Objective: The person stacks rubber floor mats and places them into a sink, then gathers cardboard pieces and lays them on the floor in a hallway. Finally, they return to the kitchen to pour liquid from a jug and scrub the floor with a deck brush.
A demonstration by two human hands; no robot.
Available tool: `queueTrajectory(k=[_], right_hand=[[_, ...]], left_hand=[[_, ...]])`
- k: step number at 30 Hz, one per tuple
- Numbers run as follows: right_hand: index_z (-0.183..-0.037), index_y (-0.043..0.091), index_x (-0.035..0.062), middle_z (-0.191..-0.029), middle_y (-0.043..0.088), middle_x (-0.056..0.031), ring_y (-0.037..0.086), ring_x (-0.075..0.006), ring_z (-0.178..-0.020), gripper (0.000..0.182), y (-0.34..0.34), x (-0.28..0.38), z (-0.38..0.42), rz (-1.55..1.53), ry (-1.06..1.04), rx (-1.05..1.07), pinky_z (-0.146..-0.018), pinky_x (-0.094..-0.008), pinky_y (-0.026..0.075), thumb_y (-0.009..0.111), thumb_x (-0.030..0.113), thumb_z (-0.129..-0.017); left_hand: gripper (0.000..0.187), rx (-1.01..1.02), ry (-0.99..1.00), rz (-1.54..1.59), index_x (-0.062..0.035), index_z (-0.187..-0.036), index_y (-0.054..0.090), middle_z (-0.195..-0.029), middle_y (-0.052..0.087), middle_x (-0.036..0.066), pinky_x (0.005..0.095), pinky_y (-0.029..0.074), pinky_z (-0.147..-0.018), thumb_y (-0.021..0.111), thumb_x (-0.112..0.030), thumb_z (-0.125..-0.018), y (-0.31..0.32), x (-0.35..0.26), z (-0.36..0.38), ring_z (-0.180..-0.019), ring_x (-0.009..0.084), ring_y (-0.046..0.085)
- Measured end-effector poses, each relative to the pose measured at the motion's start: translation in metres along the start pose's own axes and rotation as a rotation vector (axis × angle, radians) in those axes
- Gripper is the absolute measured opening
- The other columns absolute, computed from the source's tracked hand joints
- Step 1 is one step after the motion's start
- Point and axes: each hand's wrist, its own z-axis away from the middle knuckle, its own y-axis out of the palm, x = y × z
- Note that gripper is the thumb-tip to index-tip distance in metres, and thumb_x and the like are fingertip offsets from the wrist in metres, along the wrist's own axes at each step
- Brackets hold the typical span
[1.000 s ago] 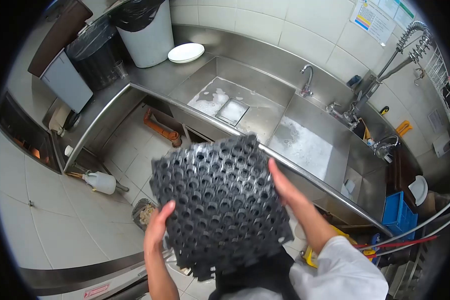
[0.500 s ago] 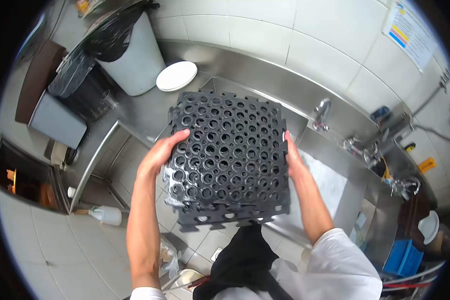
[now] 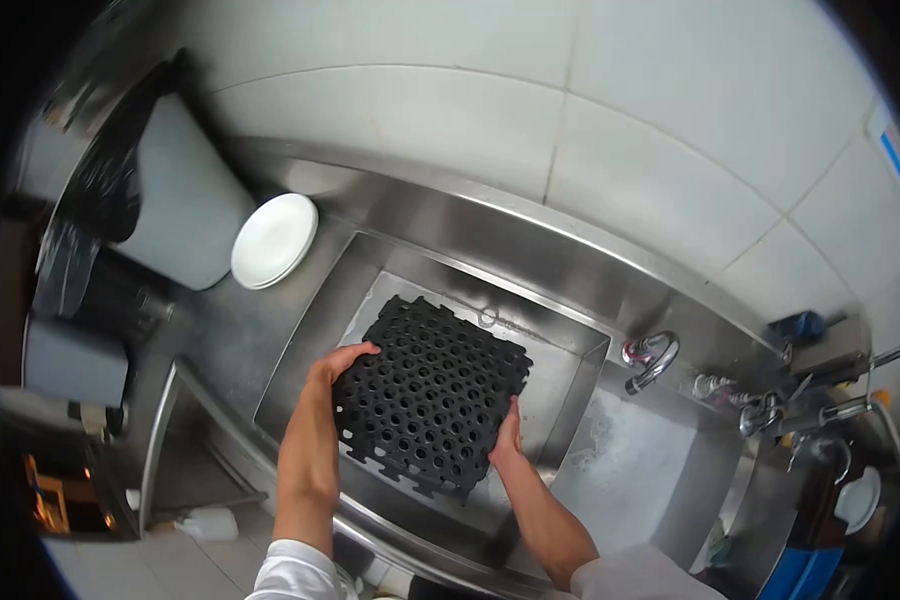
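Observation:
A stack of black rubber mats (image 3: 432, 390), full of round holes and with jigsaw-cut edges, is held between my two hands over the left sink basin (image 3: 560, 365). My left hand (image 3: 348, 362) grips the left side, its thumb lying on the top face near the corner. On the opposite side, my right hand (image 3: 507, 440) is pressed along the edge with the thumb up. The fingers beneath the mats are hidden. In this view the mats overlap the basin floor, tilted with one corner towards me.
Several white plates (image 3: 274, 240) are stacked on the steel counter (image 3: 220, 330) beside a grey bin (image 3: 185, 190) lined with black plastic. A chrome faucet (image 3: 653, 360) stands behind the right basin (image 3: 620, 470), which holds foamy water. Blue container (image 3: 805, 575) at lower right.
The mats have moved from above the counter's front edge forward into the space over the left basin, held in both hands throughout. The view has shifted closer to the sink.

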Motion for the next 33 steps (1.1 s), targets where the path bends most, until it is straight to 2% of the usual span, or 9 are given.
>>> queueTrajectory(k=[4, 10, 11, 15, 18, 21, 23, 28, 33], right_hand=[[-0.146, 0.037, 0.009, -0.149, 0.04, -0.0134, 0.04, -0.0319, -0.135, 0.075, -0.014, -0.031, -0.067, 0.019, -0.064, -0.006, -0.113, -0.0465, 0.029, 0.03, 0.064, -0.096], [-0.149, 0.03, 0.0059, -0.157, 0.025, -0.0111, 0.029, -0.0263, -0.142, 0.077, 0.014, -0.041, -0.116, 0.309, -0.214, 0.106, -0.117, -0.0381, 0.022, 0.03, 0.062, -0.096], [-0.148, 0.028, -0.0001, -0.153, 0.031, -0.0165, 0.031, -0.0289, -0.14, 0.077, 0.01, -0.026, -0.098, 0.94, -0.379, -0.01, -0.115, -0.0378, 0.024, 0.034, 0.057, -0.098], [-0.148, 0.025, -0.0036, -0.155, 0.024, -0.0205, 0.027, -0.0334, -0.141, 0.086, -0.031, -0.076, -0.157, 0.653, -0.391, -0.272, -0.116, -0.0391, 0.021, 0.039, 0.062, -0.094], [-0.148, 0.027, 0.0003, -0.154, 0.027, -0.0173, 0.027, -0.0308, -0.141, 0.081, 0.023, -0.074, -0.124, 0.507, -0.335, -0.253, -0.116, -0.0429, 0.02, 0.039, 0.061, -0.095], [-0.148, 0.03, 0.0058, -0.155, 0.029, -0.0137, 0.027, -0.0305, -0.142, 0.078, 0.033, -0.057, -0.148, 0.112, -0.137, -0.128, -0.117, -0.0452, 0.017, 0.037, 0.062, -0.095], [-0.148, 0.036, 0.0141, -0.153, 0.035, -0.0082, 0.031, -0.032, -0.141, 0.073, 0.056, -0.058, -0.161, -0.078, 0.067, -0.097, -0.116, -0.0524, 0.019, 0.032, 0.064, -0.095], [-0.144, 0.042, 0.0125, -0.149, 0.042, -0.0069, 0.038, -0.0305, -0.137, 0.082, 0.069, -0.061, -0.151, -0.025, 0.115, -0.025, -0.115, -0.0528, 0.022, 0.025, 0.073, -0.091], [-0.152, 0.022, 0.0123, -0.153, 0.032, -0.0063, 0.031, -0.0284, -0.139, 0.093, 0.047, -0.036, -0.06, 0.283, 0.272, 0.246, -0.113, -0.0493, 0.022, 0.054, 0.068, -0.085]], left_hand=[[0.051, 0.096, -0.128, 0.067, -0.0085, -0.109, 0.069, -0.102, 0.071, 0.01, 0.0384, 0.05, -0.083, 0.073, -0.045, -0.073, -0.03, 0.001, -0.072, -0.084, 0.0249, 0.066], [0.055, -0.318, 0.589, -0.171, -0.002, -0.122, 0.061, -0.118, 0.065, 0.013, 0.0321, 0.045, -0.094, 0.073, -0.028, -0.074, -0.081, -0.003, -0.106, -0.108, 0.0212, 0.059], [0.053, -0.594, 0.756, -0.148, 0.0041, -0.124, 0.056, -0.121, 0.063, 0.017, 0.0329, 0.044, -0.097, 0.07, -0.02, -0.079, -0.08, 0.002, -0.104, -0.113, 0.0236, 0.058], [0.08, -1.541, 0.438, 0.03, 0.0083, -0.133, 0.046, -0.136, 0.049, 0.026, 0.0443, 0.034, -0.109, 0.075, -0.039, -0.075, 0.006, 0.123, -0.088, -0.128, 0.0386, 0.044], [0.099, -1.013, -0.288, 0.919, 0.0041, -0.139, 0.042, -0.138, 0.047, 0.028, 0.0456, 0.03, -0.113, 0.074, -0.059, -0.07, 0.074, 0.183, -0.09, -0.132, 0.0359, 0.042], [0.102, -0.694, -0.158, 1.264, 0.0007, -0.143, 0.038, -0.143, 0.044, 0.022, 0.047, 0.033, -0.111, 0.071, -0.064, -0.071, 0.11, 0.159, -0.066, -0.131, 0.035, 0.042], [0.102, -0.081, 0.48, 1.378, -0.0036, -0.146, 0.036, -0.144, 0.044, 0.018, 0.0484, 0.036, -0.109, 0.069, -0.066, -0.072, 0.101, 0.142, -0.074, -0.13, 0.0343, 0.044], [0.09, 0.244, 0.281, 1.293, -0.0125, -0.146, 0.038, -0.148, 0.042, 0.009, 0.0586, 0.025, -0.111, 0.055, -0.069, -0.078, 0.049, 0.115, -0.069, -0.135, 0.0336, 0.039], [0.085, 0.106, 0.254, 0.871, -0.0128, -0.142, 0.044, -0.149, 0.041, 0.009, 0.0584, 0.026, -0.109, 0.061, -0.064, -0.076, 0.04, 0.127, -0.035, -0.134, 0.0323, 0.041]])
